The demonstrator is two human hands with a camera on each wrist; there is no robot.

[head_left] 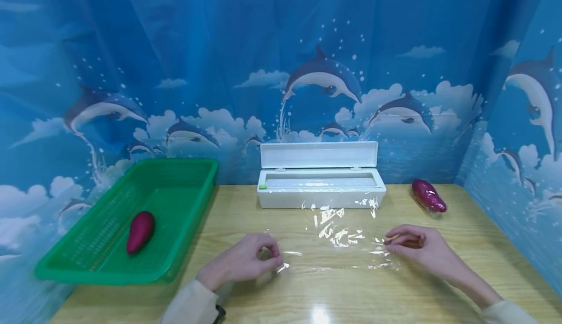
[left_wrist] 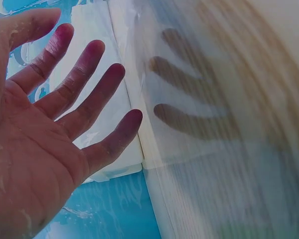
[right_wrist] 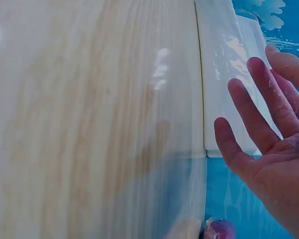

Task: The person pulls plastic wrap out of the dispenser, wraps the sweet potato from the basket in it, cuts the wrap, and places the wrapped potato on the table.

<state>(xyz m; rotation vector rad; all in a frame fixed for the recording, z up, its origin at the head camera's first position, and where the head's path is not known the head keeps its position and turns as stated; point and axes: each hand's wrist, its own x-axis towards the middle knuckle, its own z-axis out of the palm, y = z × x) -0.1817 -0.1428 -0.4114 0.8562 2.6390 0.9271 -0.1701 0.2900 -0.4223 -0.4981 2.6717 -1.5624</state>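
Note:
A sheet of clear cling film (head_left: pixel 340 236) stretches from the white dispenser box (head_left: pixel 322 197) towards the near side of the table. My left hand (head_left: pixel 248 260) pinches its near left corner between thumb and forefinger. At the near right corner, my right hand (head_left: pixel 421 248) pinches the film the same way. In the left wrist view the other fingers (left_wrist: pixel 97 107) of the left hand spread loosely, as do the right hand's fingers (right_wrist: pixel 261 104) in the right wrist view. The box's lid (head_left: pixel 319 155) stands raised at the back.
A green basket (head_left: pixel 175 260) on the left holds a purple sweet-potato-shaped piece (head_left: pixel 140 231). Another purple piece (head_left: pixel 428 195), wrapped in shiny film, lies at the back right of the wooden table (head_left: pixel 364 294). A blue dolphin-print curtain (head_left: pixel 237 46) stands behind and to the right.

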